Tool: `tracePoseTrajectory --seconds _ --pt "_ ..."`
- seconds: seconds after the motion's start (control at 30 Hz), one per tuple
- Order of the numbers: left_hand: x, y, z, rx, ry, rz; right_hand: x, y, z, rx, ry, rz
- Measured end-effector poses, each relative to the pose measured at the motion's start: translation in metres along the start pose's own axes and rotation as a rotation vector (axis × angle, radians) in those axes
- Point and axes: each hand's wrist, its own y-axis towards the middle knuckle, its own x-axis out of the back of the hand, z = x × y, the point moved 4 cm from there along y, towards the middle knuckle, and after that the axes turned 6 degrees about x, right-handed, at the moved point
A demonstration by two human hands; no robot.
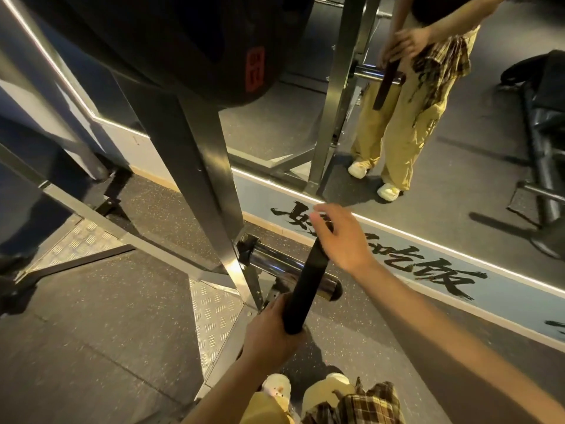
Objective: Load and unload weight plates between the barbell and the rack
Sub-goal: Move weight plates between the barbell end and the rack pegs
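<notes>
A thin black weight plate [305, 283] shows edge-on, threaded on the chrome peg [272, 263] low on the rack upright [195, 166]. The peg's end pokes out past the plate on the right. My left hand [272, 332] grips the plate's lower edge with curled fingers. At the plate's top edge is my right hand [339, 237], fingers spread and relaxed. A large black plate with a red label [183, 41] hangs higher on the rack.
A wall mirror [428, 133] just ahead reflects me, the plate and a bench. The rack's base beams and checker-plate feet [211, 319] lie on the rubber floor at left. My shoes [276, 388] stand close to the rack foot.
</notes>
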Motion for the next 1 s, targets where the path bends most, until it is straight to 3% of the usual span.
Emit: tracePoseTrajectory --seconds 0.07,0.13,0.27,0.37,0.5,0.67,0.73,0.8,0.9,1.0 --pt "0.000 0.000 -0.001 0.008 -0.009 -0.016 -0.015 -0.027 0.015 0.137 -0.113 0.091" --pt "0.000 0.001 -0.003 0.009 -0.001 -0.029 -0.032 -0.043 0.016 0.085 -0.184 0.135" --pt "-0.001 -0.001 -0.004 0.024 -0.041 -0.034 -0.035 -0.039 0.013 0.005 -0.071 -0.086" --pt "-0.001 0.001 -0.007 0.004 -0.085 -0.034 -0.027 -0.022 0.005 0.010 0.000 -0.060" --pt "0.005 0.004 -0.008 -0.016 -0.059 -0.050 -0.020 0.015 -0.016 -0.318 0.184 0.085" --pt "0.006 0.000 -0.005 0.009 0.012 -0.013 -0.019 0.049 -0.043 -0.407 -0.068 0.197" --pt "0.004 0.000 -0.004 0.026 0.001 0.018 -0.017 0.056 -0.040 -0.356 -0.259 0.259" --pt "0.004 0.001 -0.002 0.048 -0.006 0.023 -0.013 0.051 -0.026 -0.254 -0.370 0.190" --pt "0.004 0.002 -0.002 0.063 -0.002 0.024 -0.013 0.008 0.012 0.067 -0.337 0.004" --pt "0.004 0.003 -0.003 0.052 0.035 0.027 -0.033 -0.041 0.033 0.267 -0.290 0.116"
